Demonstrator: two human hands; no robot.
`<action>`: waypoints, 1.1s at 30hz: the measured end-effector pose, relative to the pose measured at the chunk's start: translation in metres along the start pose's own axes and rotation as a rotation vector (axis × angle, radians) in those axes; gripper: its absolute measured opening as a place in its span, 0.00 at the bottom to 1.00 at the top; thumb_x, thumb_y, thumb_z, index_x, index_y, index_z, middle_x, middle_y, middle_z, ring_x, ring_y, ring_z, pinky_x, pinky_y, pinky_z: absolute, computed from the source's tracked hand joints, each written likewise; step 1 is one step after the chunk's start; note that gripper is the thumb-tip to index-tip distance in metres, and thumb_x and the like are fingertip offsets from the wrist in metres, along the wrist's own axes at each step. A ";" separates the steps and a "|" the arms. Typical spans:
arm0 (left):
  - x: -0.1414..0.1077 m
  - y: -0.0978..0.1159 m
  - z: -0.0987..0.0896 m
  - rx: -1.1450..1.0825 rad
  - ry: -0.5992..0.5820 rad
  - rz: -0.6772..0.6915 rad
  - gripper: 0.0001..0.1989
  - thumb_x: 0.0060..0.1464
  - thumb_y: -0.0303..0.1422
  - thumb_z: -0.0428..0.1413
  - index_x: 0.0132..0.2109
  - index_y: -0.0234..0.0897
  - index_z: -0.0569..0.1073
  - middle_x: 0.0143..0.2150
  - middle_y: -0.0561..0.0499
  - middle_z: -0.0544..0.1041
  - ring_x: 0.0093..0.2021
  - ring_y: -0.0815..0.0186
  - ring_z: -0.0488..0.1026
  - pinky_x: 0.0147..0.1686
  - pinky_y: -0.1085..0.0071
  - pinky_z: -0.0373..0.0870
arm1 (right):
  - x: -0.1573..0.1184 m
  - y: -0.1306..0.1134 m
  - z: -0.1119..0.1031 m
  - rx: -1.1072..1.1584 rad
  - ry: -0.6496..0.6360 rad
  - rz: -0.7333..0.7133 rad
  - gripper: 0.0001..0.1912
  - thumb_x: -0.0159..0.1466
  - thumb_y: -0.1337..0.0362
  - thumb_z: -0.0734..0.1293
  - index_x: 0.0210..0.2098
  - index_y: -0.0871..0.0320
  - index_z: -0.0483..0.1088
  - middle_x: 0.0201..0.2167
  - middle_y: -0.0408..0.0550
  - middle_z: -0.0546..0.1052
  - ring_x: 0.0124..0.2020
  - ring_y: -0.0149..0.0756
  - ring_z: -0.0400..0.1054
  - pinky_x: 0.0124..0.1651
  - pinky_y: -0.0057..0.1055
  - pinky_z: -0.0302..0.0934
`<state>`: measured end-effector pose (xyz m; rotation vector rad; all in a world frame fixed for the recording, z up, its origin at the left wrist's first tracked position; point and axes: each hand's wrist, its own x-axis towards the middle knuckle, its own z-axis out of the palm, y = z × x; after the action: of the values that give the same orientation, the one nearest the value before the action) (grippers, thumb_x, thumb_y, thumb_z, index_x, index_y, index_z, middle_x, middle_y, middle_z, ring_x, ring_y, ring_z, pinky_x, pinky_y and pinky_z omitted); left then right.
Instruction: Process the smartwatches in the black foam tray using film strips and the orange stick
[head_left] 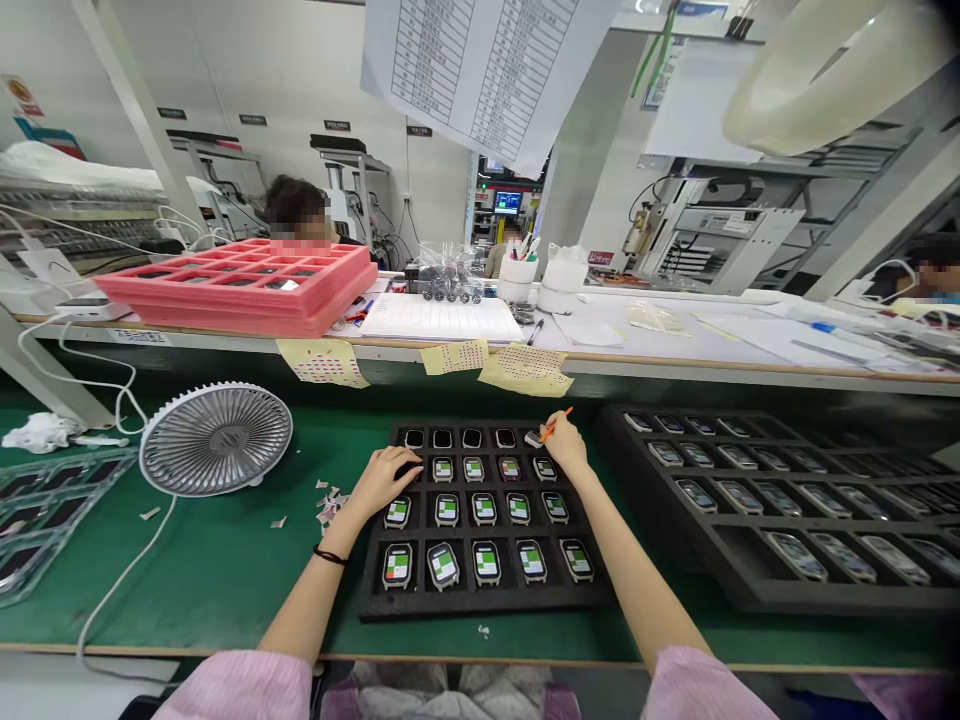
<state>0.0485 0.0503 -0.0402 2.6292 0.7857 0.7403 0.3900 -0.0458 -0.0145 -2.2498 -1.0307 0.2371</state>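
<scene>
The right hand (566,447) is closed in a pinch on an orange stick (556,423), just beside a small grey piece (532,438) at the top-right corner of the foam tray (487,603). The left hand (381,480) lies open, palm down, over the tray's left side. Rows of smartwatches (487,562) sit in the tray's pockets, on the green counter (225,590).

No legible txt: hanging paper chart (487,70) = rows of tiny print, wall signs (337,125) & counter-edge label (137,336) too small/blurred; watch screens (397,566) show colored blocks, no readable chars.
</scene>
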 end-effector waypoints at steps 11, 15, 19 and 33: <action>-0.001 0.008 -0.004 0.024 0.009 -0.005 0.11 0.61 0.40 0.48 0.43 0.43 0.73 0.46 0.48 0.77 0.49 0.57 0.71 0.48 0.61 0.62 | -0.003 0.006 0.006 -0.080 -0.037 -0.159 0.16 0.50 0.82 0.61 0.24 0.54 0.55 0.21 0.40 0.64 0.24 0.34 0.62 0.28 0.27 0.46; 0.004 0.019 -0.008 0.073 -0.016 -0.038 0.12 0.63 0.37 0.46 0.43 0.42 0.73 0.46 0.48 0.77 0.48 0.57 0.71 0.45 0.62 0.64 | -0.012 -0.007 0.008 -0.018 -0.035 -0.242 0.13 0.57 0.73 0.64 0.25 0.54 0.54 0.22 0.41 0.65 0.26 0.35 0.63 0.30 0.27 0.50; 0.019 0.037 0.000 0.166 -0.145 -0.076 0.13 0.63 0.33 0.44 0.43 0.39 0.73 0.45 0.47 0.77 0.47 0.57 0.72 0.45 0.61 0.66 | -0.037 -0.035 0.031 0.071 -0.176 -0.364 0.11 0.66 0.63 0.58 0.26 0.54 0.58 0.23 0.42 0.70 0.26 0.33 0.66 0.32 0.27 0.55; 0.053 0.062 0.019 0.270 -0.393 -0.213 0.14 0.61 0.27 0.42 0.43 0.25 0.71 0.47 0.29 0.74 0.49 0.49 0.72 0.50 0.58 0.62 | -0.064 -0.062 0.063 0.158 -0.375 -0.274 0.13 0.61 0.76 0.59 0.43 0.61 0.67 0.35 0.51 0.75 0.34 0.34 0.70 0.37 0.28 0.59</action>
<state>0.1239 0.0285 -0.0094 2.7308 1.0796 0.0553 0.2828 -0.0321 -0.0314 -1.9353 -1.4459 0.6144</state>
